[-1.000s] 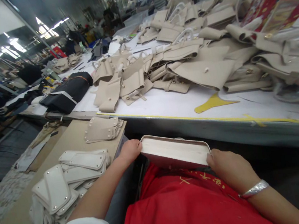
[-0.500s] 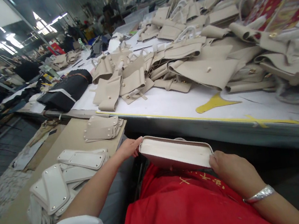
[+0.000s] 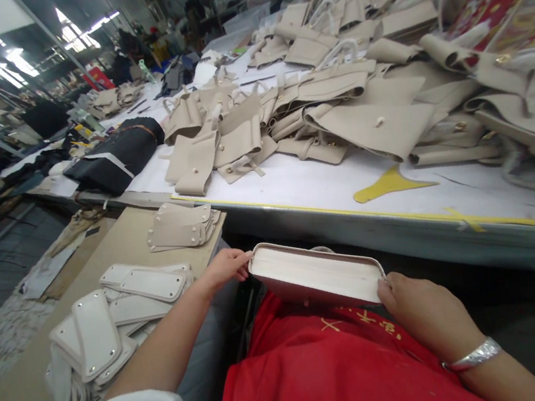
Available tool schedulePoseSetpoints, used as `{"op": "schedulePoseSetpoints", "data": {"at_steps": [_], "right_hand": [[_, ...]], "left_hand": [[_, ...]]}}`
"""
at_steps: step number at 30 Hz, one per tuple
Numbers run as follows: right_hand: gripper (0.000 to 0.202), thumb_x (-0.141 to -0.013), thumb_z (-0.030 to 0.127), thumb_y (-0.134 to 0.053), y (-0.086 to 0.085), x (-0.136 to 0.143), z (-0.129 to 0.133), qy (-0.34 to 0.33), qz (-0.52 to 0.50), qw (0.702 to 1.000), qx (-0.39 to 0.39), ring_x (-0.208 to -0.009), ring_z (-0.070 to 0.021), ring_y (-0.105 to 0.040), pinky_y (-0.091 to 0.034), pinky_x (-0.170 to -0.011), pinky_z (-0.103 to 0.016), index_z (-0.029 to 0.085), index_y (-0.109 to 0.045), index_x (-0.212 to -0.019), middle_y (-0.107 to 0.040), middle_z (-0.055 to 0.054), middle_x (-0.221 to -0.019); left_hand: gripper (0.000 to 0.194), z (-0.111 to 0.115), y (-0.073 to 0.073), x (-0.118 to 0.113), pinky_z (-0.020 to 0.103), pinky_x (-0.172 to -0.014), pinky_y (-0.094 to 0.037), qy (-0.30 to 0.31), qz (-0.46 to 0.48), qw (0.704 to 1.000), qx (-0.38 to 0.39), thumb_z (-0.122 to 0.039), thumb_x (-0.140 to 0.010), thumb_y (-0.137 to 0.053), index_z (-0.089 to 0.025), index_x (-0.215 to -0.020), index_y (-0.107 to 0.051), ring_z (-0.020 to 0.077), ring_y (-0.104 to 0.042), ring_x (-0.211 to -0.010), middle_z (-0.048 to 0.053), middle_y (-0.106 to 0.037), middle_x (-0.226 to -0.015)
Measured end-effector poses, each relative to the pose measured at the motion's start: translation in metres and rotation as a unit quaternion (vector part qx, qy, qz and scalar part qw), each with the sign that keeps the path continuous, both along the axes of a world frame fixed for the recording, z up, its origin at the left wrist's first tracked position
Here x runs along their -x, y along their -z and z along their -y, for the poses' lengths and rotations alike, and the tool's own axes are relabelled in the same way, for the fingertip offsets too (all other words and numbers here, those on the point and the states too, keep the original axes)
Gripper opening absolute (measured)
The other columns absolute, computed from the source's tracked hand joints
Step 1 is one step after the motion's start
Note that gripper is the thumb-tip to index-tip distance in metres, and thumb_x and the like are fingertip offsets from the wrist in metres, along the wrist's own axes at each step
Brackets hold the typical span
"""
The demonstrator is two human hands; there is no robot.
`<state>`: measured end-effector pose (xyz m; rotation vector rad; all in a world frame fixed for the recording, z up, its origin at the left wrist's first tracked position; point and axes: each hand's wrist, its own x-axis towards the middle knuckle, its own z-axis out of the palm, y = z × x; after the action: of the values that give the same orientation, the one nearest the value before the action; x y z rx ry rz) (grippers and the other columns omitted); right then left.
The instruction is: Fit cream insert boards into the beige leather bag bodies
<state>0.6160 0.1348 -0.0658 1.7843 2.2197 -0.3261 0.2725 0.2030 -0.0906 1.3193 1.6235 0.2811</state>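
A bag piece [image 3: 317, 270] with a pale flat face and a darker rim is held level in front of my red apron, off the front edge of the long table. My left hand [image 3: 229, 265] pinches its left corner between thumb and fingers. At the right corner my right hand [image 3: 418, 302] is closed round the edge, a silver bracelet on that wrist. The side of the piece facing my apron looks reddish and in shadow.
Beige bag parts [image 3: 365, 114] are heaped on the white-topped table [image 3: 290, 187], beside a yellow template [image 3: 392, 183] and a black bundle [image 3: 117, 156]. White studded strips [image 3: 97, 334] and beige studded pieces [image 3: 181, 226] lie on a board [image 3: 128, 236] at the left.
The view has shifted slightly. Both hands keep their grip on the bag piece, which has barely moved.
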Motion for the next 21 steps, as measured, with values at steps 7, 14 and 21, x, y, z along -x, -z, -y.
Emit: {"op": "schedulePoseSetpoints", "data": {"at_steps": [7,14,21], "right_hand": [[0.024,-0.086,0.022,-0.040,-0.002,0.002,-0.001,0.032,-0.006,0.999,-0.015,-0.058,-0.0196,-0.062,-0.034,-0.047,-0.024,0.011,-0.060,-0.078,-0.062,-0.012,-0.068],[0.026,-0.087,0.025,-0.039,0.001,0.004,-0.005,0.048,0.003,0.999,0.012,-0.058,-0.0193,-0.062,-0.033,-0.048,-0.024,0.013,-0.061,-0.080,-0.063,-0.011,-0.068],[0.038,-0.090,0.027,-0.028,-0.003,0.009,-0.002,0.107,-0.023,0.994,0.014,-0.069,-0.0225,-0.064,-0.037,-0.055,-0.027,0.013,-0.061,-0.077,-0.066,-0.012,-0.074]], "left_hand": [[0.048,-0.014,0.027,0.011,0.014,-0.035,-0.029,-0.024,0.126,0.989,0.074,-0.058,-0.059,-0.067,-0.016,-0.068,-0.044,0.0042,-0.039,-0.039,-0.006,-0.044,-0.051],[0.049,-0.022,0.019,0.004,0.015,-0.033,-0.028,-0.015,0.139,0.983,0.117,-0.055,-0.055,-0.071,-0.017,-0.064,-0.042,0.0048,-0.036,-0.034,-0.007,-0.042,-0.044],[0.046,-0.023,-0.003,0.003,0.019,-0.034,-0.025,0.094,-0.011,0.994,0.052,-0.058,-0.061,-0.063,-0.019,-0.057,-0.039,0.0082,-0.035,-0.033,-0.006,-0.039,-0.039]]}}
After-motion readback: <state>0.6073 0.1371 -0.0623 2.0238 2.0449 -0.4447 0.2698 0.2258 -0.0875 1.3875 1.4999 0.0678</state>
